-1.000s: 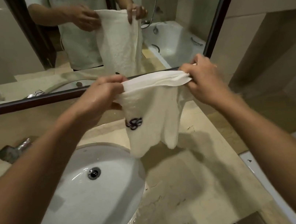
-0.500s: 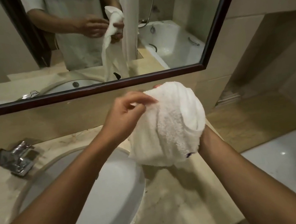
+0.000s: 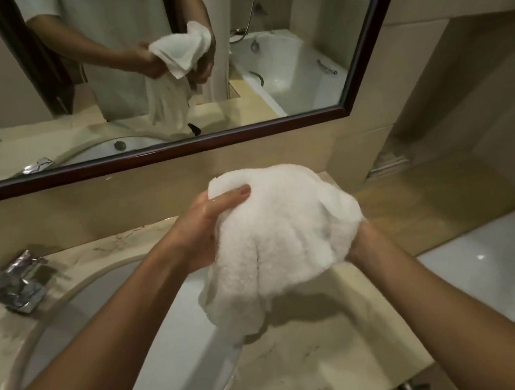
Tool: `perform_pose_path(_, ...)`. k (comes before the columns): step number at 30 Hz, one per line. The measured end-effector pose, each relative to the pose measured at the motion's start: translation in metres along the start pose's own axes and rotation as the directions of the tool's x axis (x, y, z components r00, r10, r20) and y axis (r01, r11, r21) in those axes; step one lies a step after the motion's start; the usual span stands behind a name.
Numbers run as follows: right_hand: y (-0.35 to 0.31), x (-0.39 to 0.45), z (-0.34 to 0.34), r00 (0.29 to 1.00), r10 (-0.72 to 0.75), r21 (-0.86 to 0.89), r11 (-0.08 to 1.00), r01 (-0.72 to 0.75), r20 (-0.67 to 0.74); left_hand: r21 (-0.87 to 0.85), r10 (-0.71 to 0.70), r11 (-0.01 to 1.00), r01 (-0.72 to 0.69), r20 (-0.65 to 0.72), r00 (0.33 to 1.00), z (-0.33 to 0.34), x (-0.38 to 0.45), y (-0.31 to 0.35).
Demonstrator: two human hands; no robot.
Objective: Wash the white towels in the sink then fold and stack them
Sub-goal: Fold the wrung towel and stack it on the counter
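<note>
Since the earlier frame, the towel [image 3: 282, 234] is no longer stretched flat between my two hands; it is now gathered into a rounded bundle, and my hands have come closer together.

From the left: the faucet [image 3: 17, 285] stands on the desk [image 3: 309, 370], then comes the sink [image 3: 171, 341], which I see without any towel inside. My left hand [image 3: 207, 225] is next; its grip is closed on the towel, the thumb pressing over the upper edge and the fingers hidden under the cloth. The towel hangs in the air above the right rim of the sink and the desk, touching neither. My right hand [image 3: 361, 241] is mostly covered by the cloth; I cannot tell how its grip is.

I judge that the washing of this towel is finished and the folding is only in its beginning. The stacking is left; I see no folded stack on the desk.

The bundle has no clear long axis now. It is rather a dome, with one loose tail pointing down and toward me.
</note>
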State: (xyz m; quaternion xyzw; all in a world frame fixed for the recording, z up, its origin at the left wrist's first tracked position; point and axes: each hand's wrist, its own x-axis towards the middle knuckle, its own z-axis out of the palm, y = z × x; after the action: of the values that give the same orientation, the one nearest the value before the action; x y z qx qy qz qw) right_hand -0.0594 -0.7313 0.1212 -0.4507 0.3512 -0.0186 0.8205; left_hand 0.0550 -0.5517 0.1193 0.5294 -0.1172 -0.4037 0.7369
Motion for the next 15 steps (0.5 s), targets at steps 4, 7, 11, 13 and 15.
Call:
perform_pose_path(4, 0.04, 0.006, -0.032, 0.962, -0.017, 0.371, 0.924, -0.089, 0.274, -0.219, -0.008, 0.975, 0.02, 0.054, 0.999, 0.0, -0.004, -0.001)
perform_pose_path(7, 0.038, 0.003, -0.03, 0.955, -0.118, 0.291, 0.956, 0.035, 0.271, -0.237, 0.007, 0.971, -0.005, 0.01, 1.0, -0.005, -0.004, -0.001)
perform_pose_path(11, 0.016, 0.009, -0.017, 0.927, -0.349, 0.044, 0.937, 0.346, 0.135, -0.015, 0.107, 0.994, -0.109, -0.082, 0.991, -0.006, 0.001, 0.004)
perform_pose_path(13, -0.005, 0.006, -0.015, 0.911, -0.4, 0.056, 0.916, 0.397, 0.098, 0.033, 0.125, 0.992, -0.122, -0.101, 0.987, -0.008, 0.005, 0.007)
perform_pose_path(15, -0.023, 0.004, -0.014, 0.896, -0.432, 0.043, 0.902, 0.43, 0.103, 0.047, 0.059, 0.997, -0.056, -0.071, 0.996, -0.011, 0.008, 0.011)
